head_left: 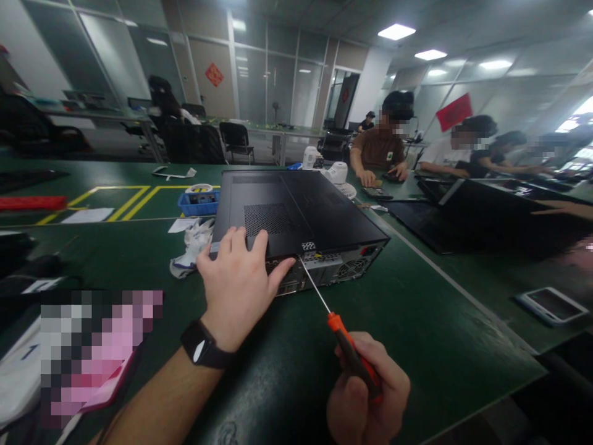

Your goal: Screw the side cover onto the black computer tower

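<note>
A black desktop computer case (319,204) lies on its side on the green table, its rear panel with ports and a fan grille turned toward me. My left hand (241,284) lies on the case's near left edge, fingers spread over the top panel and thumb along the rear edge. In my right hand (370,389) is a screwdriver (352,352) with an orange and dark handle. Its long thin shaft points up and left, and the tip meets the rear panel near the top edge, just right of my left thumb. The screw itself is too small to make out.
Left of the case are a blue bin (199,204), a roll of tape (202,188) and crumpled white gloves (192,247). A phone-like device (551,306) lies at right. Black panels (504,210) and several people at work are beyond. A pink item (111,386) lies near left.
</note>
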Available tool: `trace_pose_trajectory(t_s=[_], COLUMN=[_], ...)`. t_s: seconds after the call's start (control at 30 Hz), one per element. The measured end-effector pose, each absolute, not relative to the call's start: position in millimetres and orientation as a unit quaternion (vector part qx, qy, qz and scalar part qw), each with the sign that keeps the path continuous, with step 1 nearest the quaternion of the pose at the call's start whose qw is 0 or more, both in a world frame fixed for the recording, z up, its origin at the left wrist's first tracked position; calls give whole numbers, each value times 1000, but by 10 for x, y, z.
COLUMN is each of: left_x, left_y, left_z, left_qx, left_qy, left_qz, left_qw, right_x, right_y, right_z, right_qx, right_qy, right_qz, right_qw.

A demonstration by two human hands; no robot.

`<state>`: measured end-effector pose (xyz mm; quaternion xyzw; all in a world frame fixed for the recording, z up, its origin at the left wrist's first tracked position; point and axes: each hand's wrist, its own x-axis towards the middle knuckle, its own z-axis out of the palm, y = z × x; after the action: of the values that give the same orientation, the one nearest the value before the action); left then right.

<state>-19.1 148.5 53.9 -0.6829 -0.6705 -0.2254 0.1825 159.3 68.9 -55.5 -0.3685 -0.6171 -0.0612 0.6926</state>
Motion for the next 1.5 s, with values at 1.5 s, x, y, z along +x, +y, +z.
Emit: trace_pose_trajectory(t_s=[1.5], left_x=[-197], left_y=[1498], left_z=[518], left_qx=[-682], left_qy=[-669], left_qz=[-228], left_qw=[186], right_x=[1608], right_y=[668], right_z=[-691], right_qx=[-412], right_qy=[-596], right_qz=[-108], right_qw=[681])
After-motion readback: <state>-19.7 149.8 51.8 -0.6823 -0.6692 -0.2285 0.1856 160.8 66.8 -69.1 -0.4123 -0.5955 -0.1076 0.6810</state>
